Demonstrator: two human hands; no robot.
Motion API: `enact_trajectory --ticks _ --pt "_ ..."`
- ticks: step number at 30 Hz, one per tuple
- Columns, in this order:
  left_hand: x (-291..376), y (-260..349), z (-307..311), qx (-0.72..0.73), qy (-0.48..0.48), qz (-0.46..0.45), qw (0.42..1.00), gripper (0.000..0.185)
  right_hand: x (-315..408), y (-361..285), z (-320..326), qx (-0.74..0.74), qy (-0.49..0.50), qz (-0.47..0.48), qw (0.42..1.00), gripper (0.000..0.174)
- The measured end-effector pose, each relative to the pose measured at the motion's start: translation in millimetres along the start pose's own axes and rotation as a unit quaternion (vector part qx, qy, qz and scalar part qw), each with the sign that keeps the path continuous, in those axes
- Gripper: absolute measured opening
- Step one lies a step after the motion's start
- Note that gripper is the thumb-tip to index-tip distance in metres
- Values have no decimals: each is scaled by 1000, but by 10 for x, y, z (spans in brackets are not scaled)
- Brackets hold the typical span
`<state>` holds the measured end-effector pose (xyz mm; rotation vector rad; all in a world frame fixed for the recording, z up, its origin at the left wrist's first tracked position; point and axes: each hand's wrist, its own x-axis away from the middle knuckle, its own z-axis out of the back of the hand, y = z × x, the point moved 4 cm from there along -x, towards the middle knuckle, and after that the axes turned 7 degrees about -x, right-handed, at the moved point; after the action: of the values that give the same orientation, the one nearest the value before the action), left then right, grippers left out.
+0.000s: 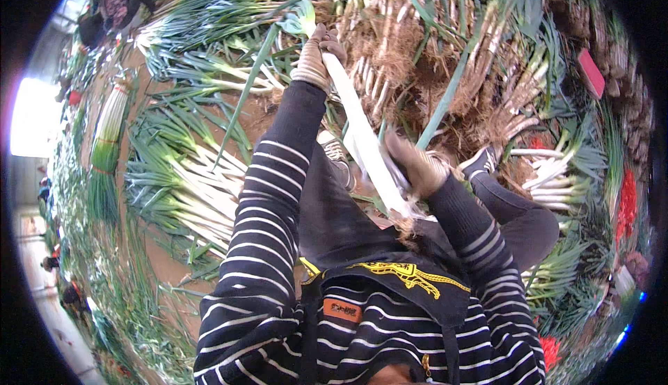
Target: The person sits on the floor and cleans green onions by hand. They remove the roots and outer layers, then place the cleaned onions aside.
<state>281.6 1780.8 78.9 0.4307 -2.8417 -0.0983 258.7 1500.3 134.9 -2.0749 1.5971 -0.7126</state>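
My left hand [318, 56], in a light knit glove, is closed round the upper shaft of a large leek [368, 134], just below its green top. The white shaft slants down to the right, and its brown roots hang over my lap. Beside the lower shaft is my right hand [417, 163], gloved too and blurred; a pale loose strip of leaf shows between it and the shaft. Whether the right hand's fingers grip that strip I cannot tell.
Peeled leeks [203, 192] lie fanned out at the left, near a tied leek bundle [108, 145]. Unpeeled leeks with roots [386, 46] are heaped ahead. More white leeks [553, 181] lie at the right, with a red block [591, 73] beyond. A person [122, 4] is at the upper left.
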Motion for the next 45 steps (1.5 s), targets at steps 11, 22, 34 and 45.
enact_trajectory --ticks 11,22,34,45 --pt "760 1767 -246 -127 22 -235 963 21 770 326 85 211 156 -58 963 33" --pt "4188 4269 331 -375 320 -464 736 30 1808 356 985 465 284 -184 818 42" --pt "4661 3076 2258 -493 687 -231 481 70 1130 -181 1640 673 286 -235 640 59" --pt "431 -800 -1067 -687 -118 -37 716 50 693 -1846 3496 698 506 153 483 40"
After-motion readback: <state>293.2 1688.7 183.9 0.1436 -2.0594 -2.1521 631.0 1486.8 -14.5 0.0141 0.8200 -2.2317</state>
